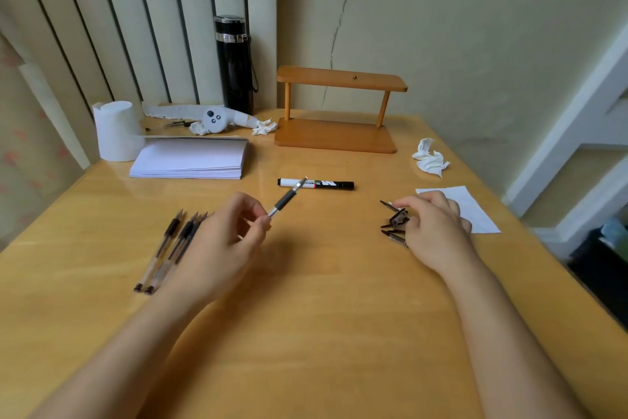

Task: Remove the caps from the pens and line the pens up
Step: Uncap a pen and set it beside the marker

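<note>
On the wooden tabletop (306, 299), the left hand (217, 245) pinches an uncapped gel pen (287, 198), tip raised. Beside that hand lie uncapped pens in a row (170, 248). The right hand (433, 230) rests curled over a cluster of caps (394, 223), touching them; its grip cannot be told.

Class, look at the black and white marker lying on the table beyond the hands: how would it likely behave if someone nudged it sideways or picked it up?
The marker looks round-barrelled and lies on a glossy table, so a nudge across its length would probably roll it. It looks like rigid plastic, so it should lift without bending. It appears thicker than the pen in the left hand, probably slightly heavier.
</note>
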